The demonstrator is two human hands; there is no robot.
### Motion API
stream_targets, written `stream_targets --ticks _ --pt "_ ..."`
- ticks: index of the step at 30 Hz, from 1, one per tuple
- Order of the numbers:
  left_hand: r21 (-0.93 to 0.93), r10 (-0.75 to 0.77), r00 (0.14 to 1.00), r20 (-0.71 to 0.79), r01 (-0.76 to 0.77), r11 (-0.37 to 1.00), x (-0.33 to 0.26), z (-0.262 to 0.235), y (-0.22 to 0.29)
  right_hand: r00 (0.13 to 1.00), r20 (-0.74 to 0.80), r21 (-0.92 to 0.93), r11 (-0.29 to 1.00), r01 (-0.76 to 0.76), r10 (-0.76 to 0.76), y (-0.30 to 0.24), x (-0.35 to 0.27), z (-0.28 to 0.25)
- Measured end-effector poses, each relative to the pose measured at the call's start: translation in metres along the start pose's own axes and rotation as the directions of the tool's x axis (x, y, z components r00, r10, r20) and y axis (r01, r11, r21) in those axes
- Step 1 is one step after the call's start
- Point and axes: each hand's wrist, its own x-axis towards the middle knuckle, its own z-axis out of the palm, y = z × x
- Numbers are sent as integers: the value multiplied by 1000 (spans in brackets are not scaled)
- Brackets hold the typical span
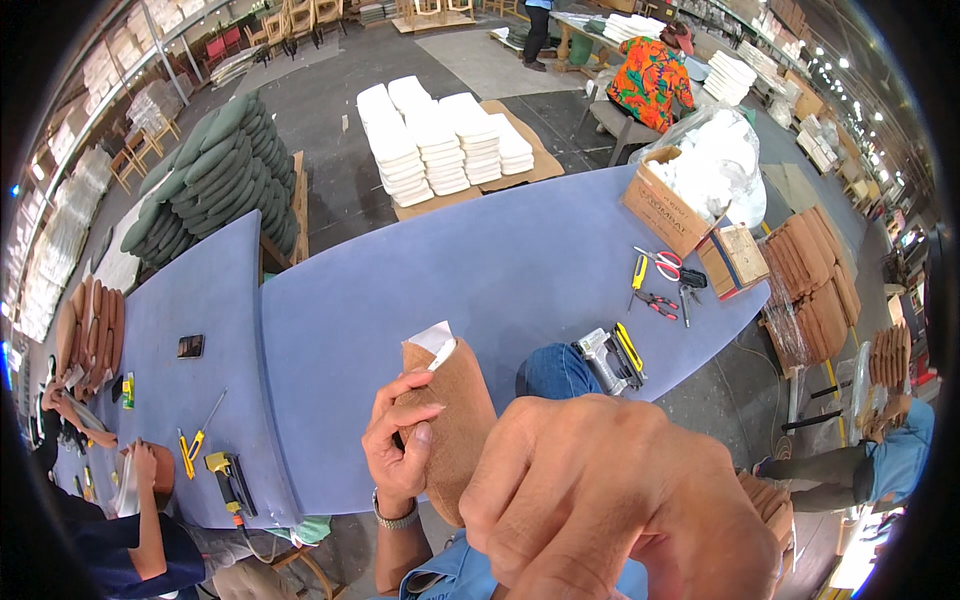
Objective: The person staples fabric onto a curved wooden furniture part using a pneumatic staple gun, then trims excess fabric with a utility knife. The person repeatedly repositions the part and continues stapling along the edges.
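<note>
A brown fabric cushion [466, 405] stands tilted in front of me at the near edge of the table, with a white flap [434, 341] showing at its top end. My left hand [400, 440] is closed on its left side, thumb and fingers gripping the fabric. Large in the foreground, my right hand [620, 490] is raised close to the camera with its fingers curled. Whatever its fingertips hold, if anything, is hidden. Behind it on the table lies a silver and yellow staple gun [610, 360].
The blue-covered table [400, 270] bears red-handled scissors [660, 263], pliers [655, 302], a cardboard box [665, 210], a phone [190, 347] and another staple gun [230, 485]. Green cushions [215, 180], white foam pads [430, 140] and brown cushions [810, 270] are stacked around. Several people work nearby.
</note>
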Motion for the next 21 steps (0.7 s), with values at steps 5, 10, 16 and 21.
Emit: stream_targets --ticks 5,10,16,21 --pt "1 14 1000 -3 -14 1000 1 2 0 1000 0 0 1000 5 -5 -2 -1 -1" --pt "68 201 977 68 -205 976 4 -3 -15 1000 -6 -1 1000 9 -9 -4 -1 -1" --pt "-20 78 997 7 -78 997 2 6 -5 1000 -10 -7 1000 12 -12 -8 -1 -2" --pt "1 91 996 18 -91 996 1 6 0 1000 -16 -4 1000 14 -14 -7 -3 -1"
